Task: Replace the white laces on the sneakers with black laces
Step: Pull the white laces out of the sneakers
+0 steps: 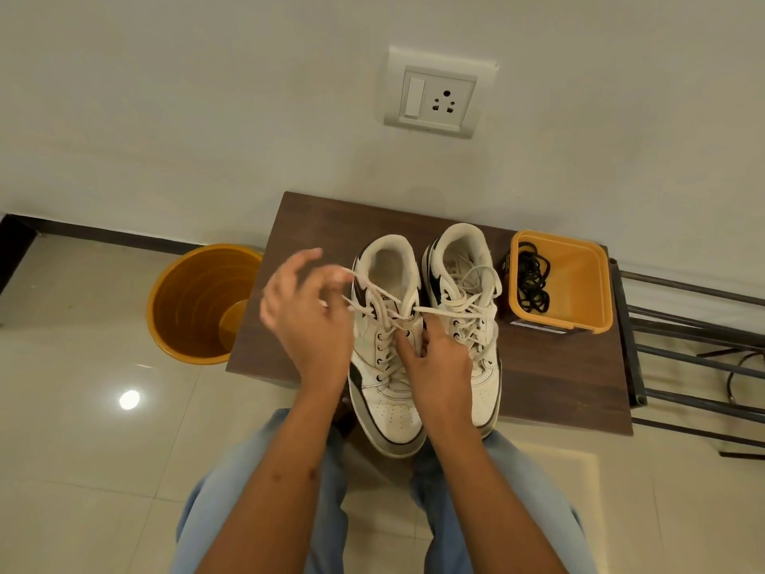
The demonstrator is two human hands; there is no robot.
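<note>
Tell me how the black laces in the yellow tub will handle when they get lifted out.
The black laces lie in loose, overlapping coils, so they will likely be floppy and dangle rather than hold shape. The coils look tangled, so one strand may drag the whole bunch up. They seem light; the yellow tub probably stays put on the table, though a snag could tug it.

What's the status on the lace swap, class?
Left hand pulling white lace from left sneaker; right hand steadying it. Black laces wait in yellow tub. Nothing obstructing.
</note>
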